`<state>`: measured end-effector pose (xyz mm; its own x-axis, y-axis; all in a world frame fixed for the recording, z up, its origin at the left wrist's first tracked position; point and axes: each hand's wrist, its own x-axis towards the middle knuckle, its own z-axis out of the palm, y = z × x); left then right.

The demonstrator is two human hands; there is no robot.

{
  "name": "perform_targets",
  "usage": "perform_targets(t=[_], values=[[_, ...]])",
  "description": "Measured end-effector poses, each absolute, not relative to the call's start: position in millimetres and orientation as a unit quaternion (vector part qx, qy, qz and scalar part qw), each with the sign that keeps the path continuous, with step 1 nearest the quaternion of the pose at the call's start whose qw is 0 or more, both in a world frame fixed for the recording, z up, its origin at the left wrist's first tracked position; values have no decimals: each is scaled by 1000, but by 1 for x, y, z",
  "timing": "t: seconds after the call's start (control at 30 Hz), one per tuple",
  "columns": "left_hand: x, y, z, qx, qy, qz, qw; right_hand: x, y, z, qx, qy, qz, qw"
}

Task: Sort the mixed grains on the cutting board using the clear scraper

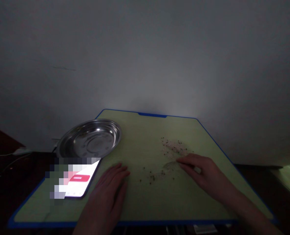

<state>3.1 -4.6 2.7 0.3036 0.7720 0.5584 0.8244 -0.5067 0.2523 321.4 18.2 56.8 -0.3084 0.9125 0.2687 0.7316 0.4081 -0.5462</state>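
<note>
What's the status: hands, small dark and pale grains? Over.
Left hand palm down, open; right hand pinched at grains, hold unclear. Grains spread loose. Left of them: round shiny metal basin, lit rectangular phone.

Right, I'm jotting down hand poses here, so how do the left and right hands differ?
The left hand is palm down and outstretched; the right hand is pinched, apparently on a thin object too blurred to name. The left hand is beside the phone, while the right hand is by the scattered pale grains. Both are bare and above the greenish tabletop.
</note>
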Motion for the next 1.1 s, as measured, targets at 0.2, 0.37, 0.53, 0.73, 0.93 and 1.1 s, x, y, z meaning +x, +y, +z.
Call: perform_targets(t=[0.2, 0.37, 0.53, 0.73, 0.93, 1.1], values=[[4, -5, 5, -807, -491, -325, 50, 329, 43, 46, -573, -738, 223, 277], [6, -6, 4, -799, -504, -328, 20, 311, 45, 40, -569, -743, 240, 261], [4, -8, 1, -797, -510, -325, 16, 289, 31, 40, -533, -767, 272, 234], [3, -10, 3, -799, -509, -320, 7, 303, 20, 50, -551, -746, 271, 259], [4, -10, 6, -799, -507, -323, 15, 305, -7, 52, -570, -732, 272, 255], [2, -9, 2, -796, -512, -323, 26, 281, -14, 38, -524, -766, 284, 241]])
